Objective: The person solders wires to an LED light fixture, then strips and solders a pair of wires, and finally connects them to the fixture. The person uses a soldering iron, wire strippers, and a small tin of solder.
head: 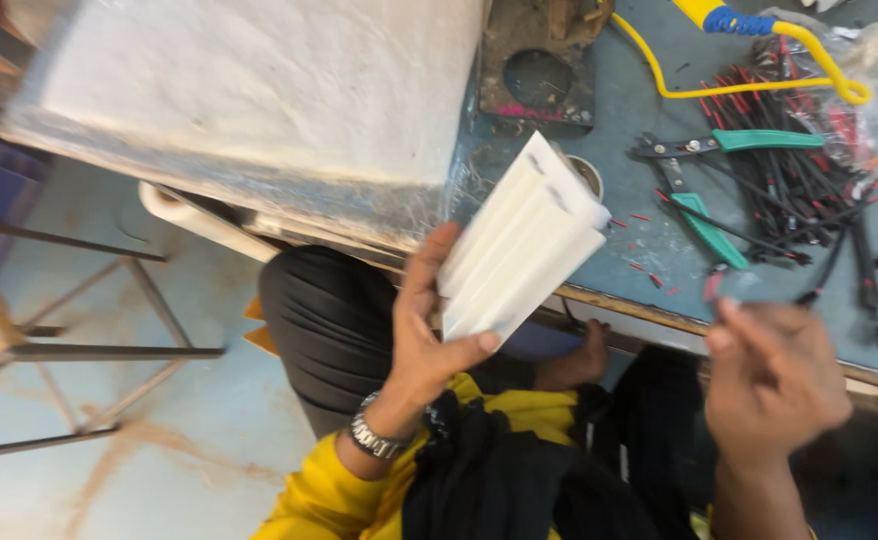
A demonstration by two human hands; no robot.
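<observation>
I am gripping the white ribbed plastic block (519,240) in my left hand (429,340) above the table (639,110) edge, fingers clamped around its lower end, while my right hand (774,375), fingers pinched together on something too blurred to identify, should be approaching slowly and squarely.

Pale stained floor (189,440), metal stool frame (89,350), blue-grey workbench (649,120)

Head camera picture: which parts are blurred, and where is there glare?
In the head view, the right hand is smeared by motion blur, so what its grip holds cannot be told; the left hand and its white ribbed plastic block are slightly soft; the large white slab is bright and washed out; the green-handled pliers look sharper.
</observation>
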